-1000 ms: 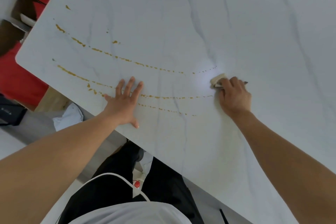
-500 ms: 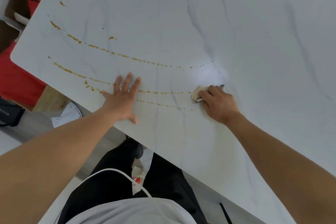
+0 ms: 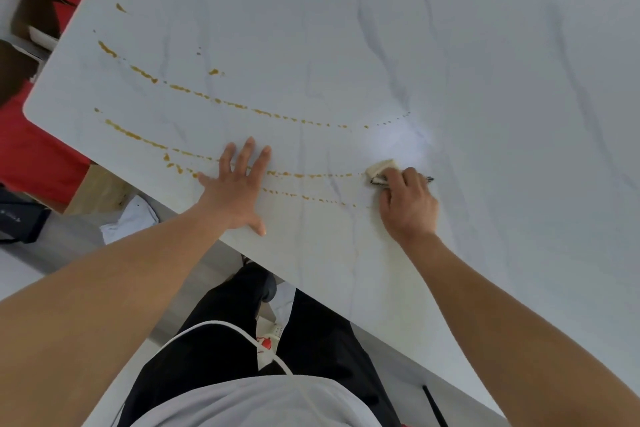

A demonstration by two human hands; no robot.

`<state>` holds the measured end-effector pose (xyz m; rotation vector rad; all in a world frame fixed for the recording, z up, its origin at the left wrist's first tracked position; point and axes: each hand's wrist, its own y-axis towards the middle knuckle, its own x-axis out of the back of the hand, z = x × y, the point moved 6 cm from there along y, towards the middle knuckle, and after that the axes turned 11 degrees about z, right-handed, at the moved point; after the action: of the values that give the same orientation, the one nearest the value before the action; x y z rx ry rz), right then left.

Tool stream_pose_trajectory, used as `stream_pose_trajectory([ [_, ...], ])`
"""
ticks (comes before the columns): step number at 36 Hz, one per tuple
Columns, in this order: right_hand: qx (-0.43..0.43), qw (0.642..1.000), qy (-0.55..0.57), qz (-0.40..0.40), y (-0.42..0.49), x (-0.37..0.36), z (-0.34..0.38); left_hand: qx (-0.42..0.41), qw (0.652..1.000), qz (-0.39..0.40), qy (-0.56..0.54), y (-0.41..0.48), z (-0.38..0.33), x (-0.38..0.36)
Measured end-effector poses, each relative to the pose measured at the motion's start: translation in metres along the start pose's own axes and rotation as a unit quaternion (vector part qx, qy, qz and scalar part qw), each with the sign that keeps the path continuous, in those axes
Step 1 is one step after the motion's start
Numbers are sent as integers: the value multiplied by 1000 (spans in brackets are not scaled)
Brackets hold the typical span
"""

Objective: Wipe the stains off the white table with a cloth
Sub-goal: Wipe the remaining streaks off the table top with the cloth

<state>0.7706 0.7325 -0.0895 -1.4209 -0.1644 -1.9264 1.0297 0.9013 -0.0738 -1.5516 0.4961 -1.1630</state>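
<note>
- While my right hand [image 3: 408,204] presses on the white table [image 3: 485,80], its fingers are curled down over a small folded cloth [image 3: 380,168]; only the cloth's beige left end shows past the fingertips, and a dark patterned bit pokes out on the right side of the hand.
- Cloth lies flat on the tabletop, mid-way along the table's near edge and a little in from it, touching the right end of the middle stain line.
- My left hand [image 3: 239,191] is fully open, palm flat on the table, fingers spread and pointing away from me, thumb near the near edge. Holds nothing. It covers part of the two nearer stain lines.
- Stains [image 3: 214,99]: three long dotted orange-brown arcs run from the table's left corner area toward the cloth. Far arc thins to faint dots near a bright glare patch just beyond the cloth. Nearest arc ends just left of my right wrist.
- A few stray spots sit toward the left edge and far-left area, separate from the arcs.
- Right half of the table: grey marble veining only.
- Off the table's left edge: red fabric [image 3: 31,156], cardboard boxes, a white rag on the floor.
- Below the near edge: my black trousers, white shirt, a white cable [image 3: 242,333].
</note>
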Motion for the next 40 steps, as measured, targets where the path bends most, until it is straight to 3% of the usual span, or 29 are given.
stream_pose_trajectory([
  [3,150,986,-51,57,-13,-15,19,-1,1000,2,0,-1,0,1],
  [5,190,977,-60,76,-12,-16,20,-3,1000,2,0,-1,0,1],
  [11,-13,999,34,-20,-5,0,7,-7,1000,3,-4,-1,0,0],
  [17,205,976,-51,60,-25,-25,34,-9,1000,1,2,2,0,0],
  [19,171,983,-41,55,-17,-19,29,-14,1000,-4,2,2,1,0],
  [22,11,1000,21,3,-7,-3,8,-18,1000,-8,-1,2,1,-1],
  [24,-29,999,32,-19,-12,-1,9,-17,1000,-9,1,2,2,-1],
  [27,109,993,-34,20,-33,-21,31,-16,1000,-7,3,3,2,0],
  [30,251,960,-83,89,-50,-39,43,-16,1000,-5,-1,4,3,-2],
  [32,214,971,-74,80,-45,-34,39,-16,1000,-4,-3,4,3,-3],
  [34,74,996,-26,40,-38,-22,25,-21,1000,-3,-4,5,3,-5],
  [36,-19,1000,9,1,-40,-17,19,-20,1000,-1,-8,5,4,-5],
  [38,18,1000,-14,1,-52,-26,31,-16,1000,2,-9,6,4,-5],
  [40,140,988,-57,40,-73,-46,48,-16,1000,1,-8,6,3,-5],
])
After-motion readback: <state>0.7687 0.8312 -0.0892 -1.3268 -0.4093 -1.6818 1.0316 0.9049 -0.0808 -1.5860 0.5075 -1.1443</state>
